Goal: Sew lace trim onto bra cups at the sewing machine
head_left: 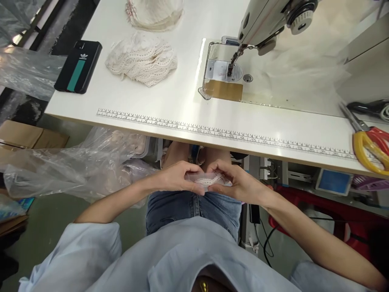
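Over my lap, below the table's front edge, my left hand [179,177] and my right hand [235,182] hold a small piece of white eyelet lace trim [209,179] between them. Thumbs and fingers of both hands are closed on its two ends. Part of the strip looks sheer, and the fingers hide its ends. On the table lies a folded stack of similar white lace [142,59], with a cream fabric bundle [154,14] behind it.
A sewing machine [258,24] stands at the back right of the white table [170,101]. Yellow-and-red scissors [364,142] lie at the right edge, a black phone [79,67] at the left corner. Clear plastic bags [75,170] hang at the left.
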`<state>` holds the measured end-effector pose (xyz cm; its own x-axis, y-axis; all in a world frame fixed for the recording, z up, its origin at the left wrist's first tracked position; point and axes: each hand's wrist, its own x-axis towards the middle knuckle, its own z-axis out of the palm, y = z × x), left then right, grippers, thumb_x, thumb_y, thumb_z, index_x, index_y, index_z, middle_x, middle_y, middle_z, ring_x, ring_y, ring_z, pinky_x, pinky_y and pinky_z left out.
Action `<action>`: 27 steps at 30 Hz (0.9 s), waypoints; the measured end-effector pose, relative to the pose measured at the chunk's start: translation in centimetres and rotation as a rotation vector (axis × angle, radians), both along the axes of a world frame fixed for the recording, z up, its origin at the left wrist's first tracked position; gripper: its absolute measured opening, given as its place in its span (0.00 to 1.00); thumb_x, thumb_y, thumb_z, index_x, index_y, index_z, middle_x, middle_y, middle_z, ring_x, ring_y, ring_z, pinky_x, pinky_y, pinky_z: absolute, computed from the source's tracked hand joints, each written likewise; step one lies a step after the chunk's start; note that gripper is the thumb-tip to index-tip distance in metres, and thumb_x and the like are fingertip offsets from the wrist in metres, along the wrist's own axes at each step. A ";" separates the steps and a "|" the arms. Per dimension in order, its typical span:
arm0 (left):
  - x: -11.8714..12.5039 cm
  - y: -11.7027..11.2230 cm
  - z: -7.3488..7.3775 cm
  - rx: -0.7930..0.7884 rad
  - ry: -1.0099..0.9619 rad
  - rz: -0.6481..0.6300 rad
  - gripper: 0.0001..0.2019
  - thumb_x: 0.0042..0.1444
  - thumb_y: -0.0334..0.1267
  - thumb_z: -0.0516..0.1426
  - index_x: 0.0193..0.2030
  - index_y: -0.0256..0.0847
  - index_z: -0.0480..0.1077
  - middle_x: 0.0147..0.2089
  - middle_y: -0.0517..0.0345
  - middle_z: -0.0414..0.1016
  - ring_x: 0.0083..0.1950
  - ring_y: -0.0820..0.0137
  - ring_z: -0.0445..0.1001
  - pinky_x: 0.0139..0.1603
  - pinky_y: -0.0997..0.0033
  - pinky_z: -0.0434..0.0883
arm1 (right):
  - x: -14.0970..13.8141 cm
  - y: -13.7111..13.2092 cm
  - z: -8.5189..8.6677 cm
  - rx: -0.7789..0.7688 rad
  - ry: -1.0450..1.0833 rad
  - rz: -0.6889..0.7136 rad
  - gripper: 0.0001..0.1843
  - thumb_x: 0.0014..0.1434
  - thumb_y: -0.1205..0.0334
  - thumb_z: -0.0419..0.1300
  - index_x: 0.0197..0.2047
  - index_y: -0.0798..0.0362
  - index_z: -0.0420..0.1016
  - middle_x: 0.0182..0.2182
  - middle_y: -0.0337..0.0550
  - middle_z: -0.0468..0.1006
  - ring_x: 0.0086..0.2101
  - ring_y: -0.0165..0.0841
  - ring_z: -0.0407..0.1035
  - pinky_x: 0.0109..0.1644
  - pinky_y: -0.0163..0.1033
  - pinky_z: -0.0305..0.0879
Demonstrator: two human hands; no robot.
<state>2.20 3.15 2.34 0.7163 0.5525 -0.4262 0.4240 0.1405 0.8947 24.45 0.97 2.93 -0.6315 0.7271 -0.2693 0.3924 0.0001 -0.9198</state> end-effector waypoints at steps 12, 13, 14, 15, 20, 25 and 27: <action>0.6 -0.4 -0.4 0.093 -0.039 0.118 0.16 0.45 0.45 0.65 0.22 0.35 0.66 0.26 0.64 0.61 0.28 0.78 0.60 0.29 0.76 0.56 | 0.7 0.4 -0.7 0.013 -0.009 0.063 0.19 0.57 0.46 0.60 0.26 0.54 0.67 0.23 0.35 0.60 0.24 0.27 0.55 0.25 0.34 0.51; 0.6 -0.4 -0.5 0.093 -0.033 0.111 0.17 0.45 0.46 0.64 0.21 0.35 0.66 0.26 0.64 0.62 0.28 0.78 0.60 0.29 0.76 0.56 | 0.6 0.4 -0.9 0.030 0.021 0.061 0.20 0.57 0.47 0.59 0.24 0.54 0.66 0.23 0.35 0.60 0.25 0.27 0.55 0.26 0.34 0.52; 0.6 -0.4 -0.5 0.088 -0.030 0.102 0.18 0.45 0.47 0.64 0.22 0.35 0.66 0.26 0.64 0.62 0.28 0.77 0.60 0.29 0.76 0.56 | 0.6 0.4 -0.9 0.041 0.047 0.055 0.20 0.58 0.48 0.59 0.23 0.54 0.66 0.23 0.36 0.60 0.25 0.27 0.55 0.26 0.34 0.52; 0.5 -0.4 -0.6 0.083 -0.029 0.091 0.18 0.46 0.48 0.64 0.22 0.35 0.66 0.27 0.63 0.63 0.29 0.77 0.61 0.30 0.76 0.57 | 0.5 0.3 -1.0 0.050 0.064 0.051 0.19 0.58 0.49 0.59 0.24 0.54 0.67 0.24 0.36 0.60 0.25 0.27 0.56 0.26 0.35 0.52; 0.6 -0.5 -0.6 0.104 -0.035 0.062 0.17 0.46 0.48 0.64 0.24 0.34 0.67 0.30 0.62 0.67 0.32 0.75 0.65 0.33 0.76 0.59 | 0.7 0.2 -1.1 0.105 0.080 0.052 0.14 0.60 0.52 0.59 0.29 0.54 0.71 0.27 0.38 0.64 0.28 0.28 0.60 0.30 0.35 0.57; 0.7 -0.5 -0.3 0.064 -0.011 0.041 0.17 0.47 0.49 0.63 0.32 0.35 0.74 0.30 0.62 0.71 0.33 0.74 0.68 0.34 0.77 0.61 | 0.8 0.1 -0.9 0.081 0.100 0.029 0.16 0.61 0.52 0.57 0.28 0.55 0.72 0.28 0.39 0.64 0.26 0.27 0.58 0.25 0.33 0.55; 0.9 -0.5 -0.3 0.040 -0.009 0.036 0.17 0.47 0.49 0.63 0.37 0.36 0.75 0.30 0.62 0.72 0.33 0.73 0.69 0.35 0.76 0.62 | 0.8 0.1 -0.9 0.076 0.089 0.034 0.17 0.61 0.51 0.57 0.28 0.55 0.72 0.26 0.39 0.63 0.25 0.27 0.57 0.23 0.33 0.54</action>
<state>3.08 2.62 2.01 0.6990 0.5950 -0.3967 0.4113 0.1194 0.9037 25.25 1.11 2.06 -0.6749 0.7213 -0.1557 0.3076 0.0833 -0.9479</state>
